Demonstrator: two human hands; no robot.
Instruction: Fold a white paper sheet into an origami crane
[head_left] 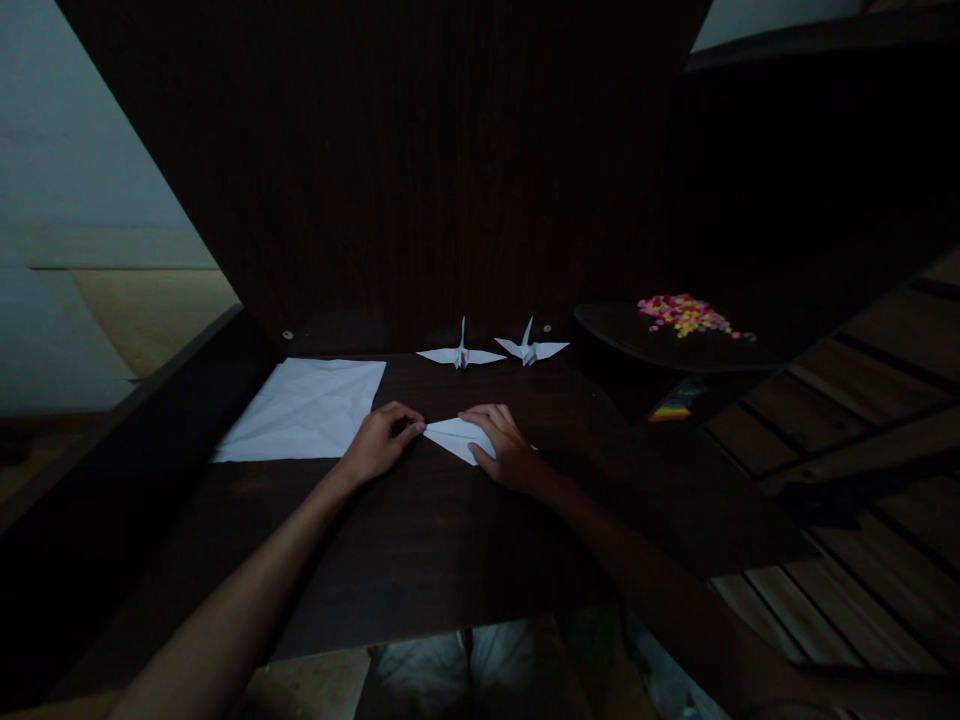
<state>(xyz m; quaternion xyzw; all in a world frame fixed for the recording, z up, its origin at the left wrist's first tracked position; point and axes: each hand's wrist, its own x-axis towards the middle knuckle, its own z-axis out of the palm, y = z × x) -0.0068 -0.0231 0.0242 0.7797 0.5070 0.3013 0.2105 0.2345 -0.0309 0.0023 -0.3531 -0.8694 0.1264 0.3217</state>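
On the dark wooden desk lies a piece of folded white paper (452, 436), kite-like in outline with a crease along it. My left hand (382, 440) pinches its pointed left tip between thumb and fingers. Across its right part rests my right hand (506, 448), fingers spread and lying flat on the paper, so that end is mostly hidden. Behind the hands stand two folded paper cranes, a left crane (462, 356) and a right crane (532, 350), both with wings spread. Left of my left hand, a creased white sheet (307, 408) lies flat.
A dark upright panel (450, 180) closes off the desk's back. At the right, a rounded shelf (607, 325) carries a heap of small pink, yellow and red pieces (688, 315). A raised side board (150, 400) bounds the left. Wooden slats (862, 410) show beyond the right side.
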